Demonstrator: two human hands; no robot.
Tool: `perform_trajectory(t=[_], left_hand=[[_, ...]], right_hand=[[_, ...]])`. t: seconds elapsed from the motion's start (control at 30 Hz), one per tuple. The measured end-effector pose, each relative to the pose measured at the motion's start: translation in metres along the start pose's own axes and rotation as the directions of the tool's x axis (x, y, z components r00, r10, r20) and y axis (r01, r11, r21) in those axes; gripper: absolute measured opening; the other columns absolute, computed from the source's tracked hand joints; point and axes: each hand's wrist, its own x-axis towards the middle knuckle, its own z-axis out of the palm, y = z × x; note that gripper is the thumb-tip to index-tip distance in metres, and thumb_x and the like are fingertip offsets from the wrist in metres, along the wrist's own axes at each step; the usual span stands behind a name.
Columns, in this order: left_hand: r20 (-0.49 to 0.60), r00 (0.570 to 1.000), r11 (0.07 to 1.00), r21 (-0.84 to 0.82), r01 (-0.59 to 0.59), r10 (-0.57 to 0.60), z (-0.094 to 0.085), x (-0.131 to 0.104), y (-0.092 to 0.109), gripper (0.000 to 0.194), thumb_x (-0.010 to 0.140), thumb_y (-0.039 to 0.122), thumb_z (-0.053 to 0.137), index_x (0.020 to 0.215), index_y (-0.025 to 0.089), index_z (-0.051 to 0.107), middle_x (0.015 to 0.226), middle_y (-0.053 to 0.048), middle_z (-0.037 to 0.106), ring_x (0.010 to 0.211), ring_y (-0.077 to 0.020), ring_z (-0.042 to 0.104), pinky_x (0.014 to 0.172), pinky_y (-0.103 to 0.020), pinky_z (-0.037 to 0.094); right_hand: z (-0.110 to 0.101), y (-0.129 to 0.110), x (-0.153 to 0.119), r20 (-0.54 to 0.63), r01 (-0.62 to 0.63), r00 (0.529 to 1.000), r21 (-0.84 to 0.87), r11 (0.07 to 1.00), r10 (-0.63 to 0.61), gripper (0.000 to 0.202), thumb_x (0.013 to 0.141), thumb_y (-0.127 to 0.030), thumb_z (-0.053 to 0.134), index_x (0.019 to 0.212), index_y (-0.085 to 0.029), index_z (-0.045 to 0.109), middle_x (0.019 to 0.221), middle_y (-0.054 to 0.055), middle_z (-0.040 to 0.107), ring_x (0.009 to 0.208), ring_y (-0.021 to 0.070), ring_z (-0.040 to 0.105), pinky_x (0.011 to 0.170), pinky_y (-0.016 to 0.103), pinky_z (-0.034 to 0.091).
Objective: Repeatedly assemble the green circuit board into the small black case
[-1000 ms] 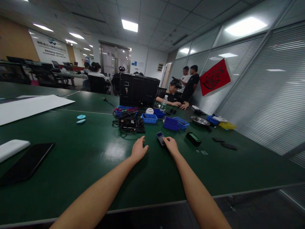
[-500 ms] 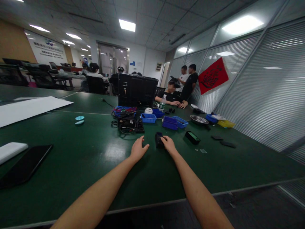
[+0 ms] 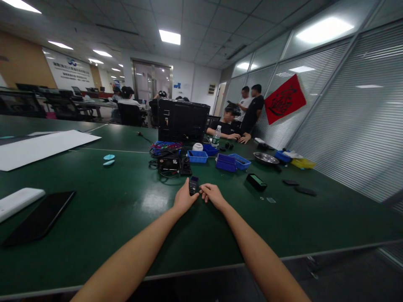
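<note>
A small black handheld device [image 3: 193, 183] with a dark screen at its top and keys below is held in my left hand [image 3: 185, 197]. My left thumb lies across its lower edge, and the fingers are wrapped along its left side. Just right of the device is my right hand [image 3: 214, 195], with loosely bent fingers pointing at it. Nothing shows in that hand, and a narrow gap seems to separate it from the device. The device's underside is hidden.
Beyond the hands are a black adapter with cables [image 3: 168, 163], blue bins [image 3: 197, 157], a white ball [image 3: 197, 147] and a water bottle [image 3: 216, 136]. A black box with a green face [image 3: 256, 182] lies to the right. A person [image 3: 227, 126] sits across the green table [image 3: 126, 218].
The black device has moved left from my right hand into my left hand. My right hand has let go of it and shifted slightly left.
</note>
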Motion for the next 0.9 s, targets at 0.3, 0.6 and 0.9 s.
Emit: perform_trajectory(t=[0.3, 0.6, 0.9], left_hand=[[-0.02, 0.997, 0.997, 0.003, 0.078, -0.078, -0.008, -0.006, 0.001, 0.068, 0.071, 0.026, 0.055, 0.133, 0.017, 0.03, 0.13, -0.009, 0.046, 0.116, -0.022, 0.045, 0.094, -0.03, 0.036], [-0.042, 0.987, 0.984, 0.082, 0.158, -0.155, -0.042, -0.02, -0.015, 0.066, 0.072, 0.03, 0.054, 0.133, 0.016, 0.03, 0.12, -0.011, 0.055, 0.106, -0.022, 0.053, 0.085, -0.029, 0.04], [-0.18, 0.94, 0.906, 0.264, 0.331, -0.291, -0.119, -0.02, -0.067, 0.068, 0.075, 0.037, 0.048, 0.133, 0.011, 0.028, 0.122, -0.016, 0.052, 0.107, -0.026, 0.052, 0.085, -0.031, 0.04]], right_hand=[[-0.036, 0.021, 0.012, -0.261, 0.037, 0.963, -0.118, 0.992, -0.067, 0.024, 0.07, -0.032, 0.049, 0.081, -0.012, 0.058, 0.055, -0.002, 0.056, 0.033, 0.0048, 0.041, 0.032, 0.017, 0.03], [-0.05, 0.019, 0.008, -0.304, 0.023, 0.951, -0.125, 0.992, -0.06, 0.021, 0.069, -0.029, 0.05, 0.078, -0.013, 0.058, 0.052, -0.002, 0.056, 0.032, 0.0055, 0.04, 0.032, 0.018, 0.029], [-0.053, 0.016, 0.008, -0.296, -0.029, 0.955, -0.156, 0.987, -0.019, 0.015, 0.071, -0.024, 0.05, 0.078, -0.013, 0.058, 0.055, -0.001, 0.057, 0.035, 0.0058, 0.043, 0.033, 0.018, 0.032]])
